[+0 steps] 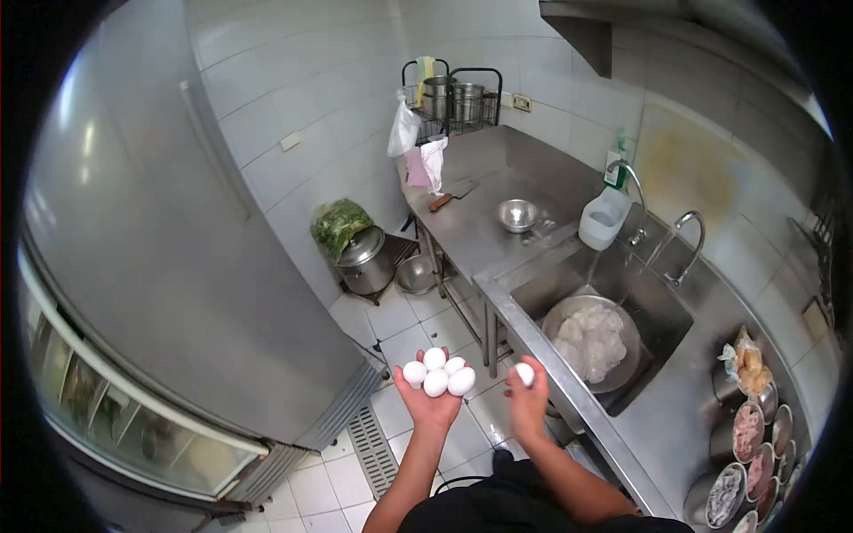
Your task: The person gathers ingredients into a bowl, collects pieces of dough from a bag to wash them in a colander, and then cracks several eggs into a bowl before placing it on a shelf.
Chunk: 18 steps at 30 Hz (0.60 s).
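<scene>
Several white eggs rest in a cluster on my upturned left hand, with its fingers curled up around them. A single white egg is held in the fingers of my right hand, a short way to the right and apart from the others. Both hands are in mid-air over the tiled floor, and the right one is close to the front edge of the steel sink counter.
In the sink, a metal bowl holds pale, wet contents under running faucets. A small steel bowl and a trowel-like tool lie on the counter. Food containers line the right. A lidded pot and a refrigerator stand left.
</scene>
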Available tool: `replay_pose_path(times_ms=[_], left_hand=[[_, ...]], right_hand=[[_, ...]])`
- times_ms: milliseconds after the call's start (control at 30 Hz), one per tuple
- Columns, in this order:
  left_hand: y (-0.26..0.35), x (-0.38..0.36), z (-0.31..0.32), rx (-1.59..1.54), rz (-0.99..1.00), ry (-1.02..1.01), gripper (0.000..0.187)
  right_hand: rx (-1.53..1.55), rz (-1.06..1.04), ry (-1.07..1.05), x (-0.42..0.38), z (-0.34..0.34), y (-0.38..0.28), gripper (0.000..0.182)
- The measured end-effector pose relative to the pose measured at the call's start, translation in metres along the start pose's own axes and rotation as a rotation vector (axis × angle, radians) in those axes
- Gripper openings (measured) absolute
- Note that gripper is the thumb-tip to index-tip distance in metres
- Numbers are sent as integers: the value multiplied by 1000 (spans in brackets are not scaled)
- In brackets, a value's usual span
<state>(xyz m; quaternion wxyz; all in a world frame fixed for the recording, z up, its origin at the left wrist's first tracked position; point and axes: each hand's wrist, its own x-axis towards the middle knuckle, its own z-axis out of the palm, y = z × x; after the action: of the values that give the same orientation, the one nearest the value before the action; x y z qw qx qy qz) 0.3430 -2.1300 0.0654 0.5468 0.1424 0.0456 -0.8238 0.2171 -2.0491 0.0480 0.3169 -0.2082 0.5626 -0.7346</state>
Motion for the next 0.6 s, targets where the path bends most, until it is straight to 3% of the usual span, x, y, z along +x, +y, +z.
replay_pose_path(times_ms=[167,267,367,467,533,600], left_hand=[[23,102,7,-14,-26,1,53],[40,165,15,-35,-29,-44,56],[62,219,29,-4,-7,-19,58],[79,271,38,-33,8,-34,56],[88,310,47,-40,9,-24,55],[96,353,49,-61,-14,-6,53]], right_hand=[[59,339,152,92,-20,15,16],[-24,339,28,174,-14,36,23],[-215,243,-75,262,23,31,14],[-515,16,-125,388,44,62,20],[-689,-42,-92,464,56,59,21],[-1070,-232,26,529,64,58,34]])
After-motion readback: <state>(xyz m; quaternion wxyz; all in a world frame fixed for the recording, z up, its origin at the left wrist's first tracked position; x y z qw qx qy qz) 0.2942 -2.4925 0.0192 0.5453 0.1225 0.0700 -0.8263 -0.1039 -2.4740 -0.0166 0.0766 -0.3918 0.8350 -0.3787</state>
